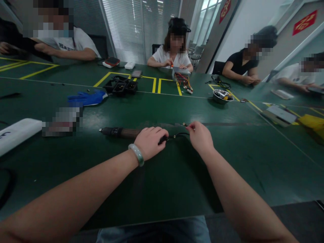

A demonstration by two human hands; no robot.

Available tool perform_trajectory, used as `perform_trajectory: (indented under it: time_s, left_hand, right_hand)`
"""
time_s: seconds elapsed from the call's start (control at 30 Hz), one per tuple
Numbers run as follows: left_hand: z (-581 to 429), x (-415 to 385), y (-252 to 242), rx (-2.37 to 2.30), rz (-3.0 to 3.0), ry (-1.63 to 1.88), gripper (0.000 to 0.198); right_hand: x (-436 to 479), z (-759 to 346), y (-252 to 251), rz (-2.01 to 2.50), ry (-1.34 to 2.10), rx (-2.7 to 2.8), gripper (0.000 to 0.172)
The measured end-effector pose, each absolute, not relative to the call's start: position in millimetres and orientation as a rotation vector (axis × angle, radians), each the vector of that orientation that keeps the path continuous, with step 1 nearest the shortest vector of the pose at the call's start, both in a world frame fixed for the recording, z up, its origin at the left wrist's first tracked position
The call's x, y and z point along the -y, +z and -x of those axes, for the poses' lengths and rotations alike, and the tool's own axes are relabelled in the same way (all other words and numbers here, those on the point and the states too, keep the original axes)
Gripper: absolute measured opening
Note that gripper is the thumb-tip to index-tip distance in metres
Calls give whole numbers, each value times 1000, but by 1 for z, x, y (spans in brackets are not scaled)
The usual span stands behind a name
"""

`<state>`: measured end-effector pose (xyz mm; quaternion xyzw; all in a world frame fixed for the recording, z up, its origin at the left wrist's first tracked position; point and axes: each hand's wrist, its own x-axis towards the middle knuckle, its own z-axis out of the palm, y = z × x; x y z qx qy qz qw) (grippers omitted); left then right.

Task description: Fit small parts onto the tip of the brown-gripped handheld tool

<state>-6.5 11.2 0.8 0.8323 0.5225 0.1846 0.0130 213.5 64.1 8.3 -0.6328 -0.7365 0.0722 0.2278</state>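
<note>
A dark electric screwdriver (116,132) lies on the green table, its metal tip pointing left. My left hand (151,140), with a jade bangle at the wrist, rests beside its right end, and its fingers are closed round a small black piece (162,139). From there a thin black cable (181,134) runs right to my right hand (199,135). That hand pinches the cable near a small metallic end (185,125). Whether the cable joins the screwdriver is hidden by my left hand.
A blue glove (87,98) and black trays (120,85) lie at the back left. A white box (19,133) is at the left. Toward the back right stands a metal bowl (222,96) of parts. Several people sit across the green table (162,182).
</note>
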Motion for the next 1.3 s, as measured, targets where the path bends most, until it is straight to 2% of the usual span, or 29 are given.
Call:
perform_trajectory:
  time_s: [0.17, 0.33, 0.47, 0.8, 1.3]
  left_hand:
    - [5, -13, -1, -1653, -2610, 555, 21]
    - [4, -13, -3, -1659, -2618, 552, 20]
    - [4, -12, -2, -1630, -2632, 568, 18]
    - [3, -13, -3, -1558, -2604, 635, 16]
    - [5, -15, -4, -1533, -2608, 637, 14]
  right_hand:
    - [-68, -212, 13, 1607, 267, 1921, 18]
    - [-56, -205, 17, 1528, 454, 2326, 10]
    - [-48, -203, 17, 1519, 434, 2479, 8]
    - [-47, -203, 13, 1453, 409, 2507, 12]
    - [-52, -198, 3, 1236, 390, 2506, 7]
